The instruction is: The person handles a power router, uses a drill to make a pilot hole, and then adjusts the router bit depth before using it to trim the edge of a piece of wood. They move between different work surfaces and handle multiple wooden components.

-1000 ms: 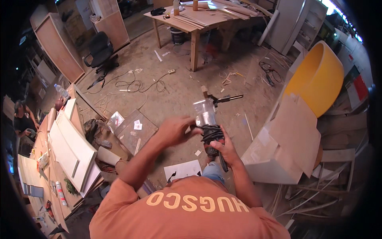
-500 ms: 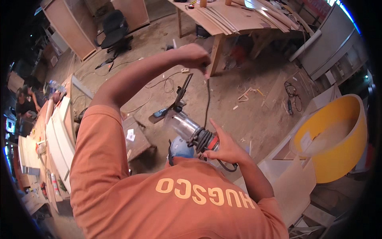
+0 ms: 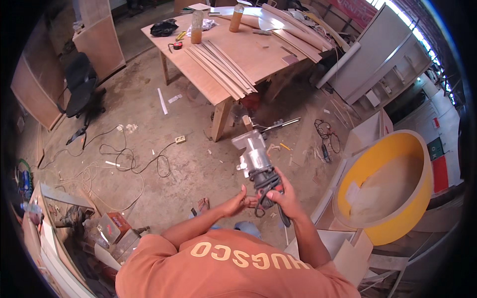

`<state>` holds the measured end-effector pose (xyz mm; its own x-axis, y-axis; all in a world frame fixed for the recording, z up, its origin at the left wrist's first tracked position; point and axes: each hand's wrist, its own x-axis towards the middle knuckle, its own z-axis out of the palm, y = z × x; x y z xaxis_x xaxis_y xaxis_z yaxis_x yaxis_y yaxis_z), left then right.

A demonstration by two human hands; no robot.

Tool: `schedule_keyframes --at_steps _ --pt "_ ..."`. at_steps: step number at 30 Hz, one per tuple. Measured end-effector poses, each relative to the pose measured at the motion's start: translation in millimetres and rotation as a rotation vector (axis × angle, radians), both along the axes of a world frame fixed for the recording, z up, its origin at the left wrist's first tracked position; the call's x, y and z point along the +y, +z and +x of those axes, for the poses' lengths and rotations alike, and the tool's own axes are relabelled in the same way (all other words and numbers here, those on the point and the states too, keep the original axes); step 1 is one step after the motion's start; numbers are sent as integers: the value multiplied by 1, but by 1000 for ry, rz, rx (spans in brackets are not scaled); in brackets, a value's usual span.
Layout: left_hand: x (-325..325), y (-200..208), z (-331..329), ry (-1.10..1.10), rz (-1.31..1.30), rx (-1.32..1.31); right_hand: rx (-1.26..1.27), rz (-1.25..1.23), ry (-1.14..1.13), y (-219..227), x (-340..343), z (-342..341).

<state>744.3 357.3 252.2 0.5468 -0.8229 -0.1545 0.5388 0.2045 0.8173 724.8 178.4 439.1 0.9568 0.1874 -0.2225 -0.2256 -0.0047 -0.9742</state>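
My right hand is wrapped around the dark rear body of a trim router, with its silvery base pointing away from me and tilted up toward the table. Its black power cord is coiled around the body, and a loop hangs down by my fingers. Just left of the router is my left hand, thumb raised and fingers stretched toward the cord. Whether those fingertips touch the loop is hard to tell.
Ahead stands a wooden table bearing thin wood strips, bottles and a tape measure. A large yellow ring-shaped piece is at the right. Cables and a socket block lie on the floor. An office chair stands far left.
My left hand has come down from its raised place near the table to beside the router. The router has turned more upright and away from me. The view has shifted up toward the table.
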Motion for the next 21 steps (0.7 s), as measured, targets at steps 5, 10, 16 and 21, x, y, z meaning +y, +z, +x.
schedule_keyframes --at_steps 5,10,16,21 --pt "-11 62 71 218 193 -121 64 -321 -89 -34 -55 78" --pt "-28 117 196 412 563 -1313 356 -93 5 -61 -99 102" --pt "-74 77 320 126 619 -1485 281 -305 246 -82 -145 125" --pt "-86 -10 336 20 799 -1267 347 -629 435 -21 -168 151"
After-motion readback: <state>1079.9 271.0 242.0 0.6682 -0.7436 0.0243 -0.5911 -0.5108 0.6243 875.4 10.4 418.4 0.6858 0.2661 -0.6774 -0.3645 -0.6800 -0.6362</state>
